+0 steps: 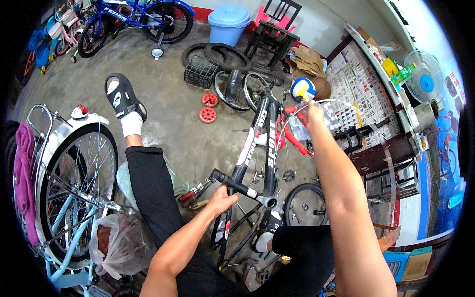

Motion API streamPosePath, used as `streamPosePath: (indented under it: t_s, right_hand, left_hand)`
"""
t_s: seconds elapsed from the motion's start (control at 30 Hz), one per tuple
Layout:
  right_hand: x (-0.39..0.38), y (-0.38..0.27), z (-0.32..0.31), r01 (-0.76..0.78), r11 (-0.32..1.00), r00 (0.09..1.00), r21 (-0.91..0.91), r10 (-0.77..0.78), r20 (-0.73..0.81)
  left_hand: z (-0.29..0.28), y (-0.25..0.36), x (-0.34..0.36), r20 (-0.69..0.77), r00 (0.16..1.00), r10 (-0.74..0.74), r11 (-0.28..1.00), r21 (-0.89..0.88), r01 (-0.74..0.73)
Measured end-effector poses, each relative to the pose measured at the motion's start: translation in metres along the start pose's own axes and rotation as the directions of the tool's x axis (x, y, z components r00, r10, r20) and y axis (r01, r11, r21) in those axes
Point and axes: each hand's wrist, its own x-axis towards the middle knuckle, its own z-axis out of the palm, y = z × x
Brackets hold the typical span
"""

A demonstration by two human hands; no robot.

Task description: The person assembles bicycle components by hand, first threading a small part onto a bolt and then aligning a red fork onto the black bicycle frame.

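My left hand [220,202] grips the black-and-white bicycle frame [246,155] just below the end of its top tube, by a silver junction [267,201]. The frame stands tilted between my legs. My right arm stretches forward, and my right hand [312,115] is curled at the front end, among a pale cable [345,102], red bars [297,144] and a clear plastic item [302,126]; what exactly its fingers hold is unclear. The bare front fork [267,90] points away from me.
A white bicycle [81,125] and plastic bag [121,245] are at left. Tools [193,193], tyres [303,190], red discs [208,115] and a crate [200,74] lie on the floor. Behind are a blue bin [228,27], chair [269,34] and volleyball [302,89]; a fan [423,79] is at right.
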Motion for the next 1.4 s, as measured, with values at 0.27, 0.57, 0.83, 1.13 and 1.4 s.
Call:
streamPosePath:
  t_s: [0.27,0.57,0.83,1.13,1.4]
  right_hand:
    - [-0.011,-0.404,-0.063,0.75,0.64,0.639,0.166,-0.766,0.069]
    - [-0.034,-0.251,-0.089,0.513,0.856,0.855,-0.058,-0.504,0.121]
    - [-0.039,-0.096,-0.162,0.61,0.384,0.716,-0.693,-0.642,0.275]
    - [-0.062,0.031,-0.231,0.328,0.202,0.87,-0.923,-0.446,0.212]
    - [-0.078,0.091,-0.242,0.207,0.085,0.924,-0.975,-0.345,0.166]
  left_hand:
    - [0.018,-0.023,0.002,-0.089,0.995,-0.05,0.969,0.239,0.07]
    - [0.024,-0.039,0.008,-0.174,0.974,-0.145,0.983,0.082,0.161]
    - [0.013,0.003,-0.005,-0.161,0.974,-0.161,0.986,-0.076,0.151]
    - [0.007,0.026,-0.015,-0.184,0.977,-0.103,0.982,-0.173,0.071]
    - [0.003,0.009,0.001,-0.214,0.952,-0.219,0.974,-0.104,0.201]
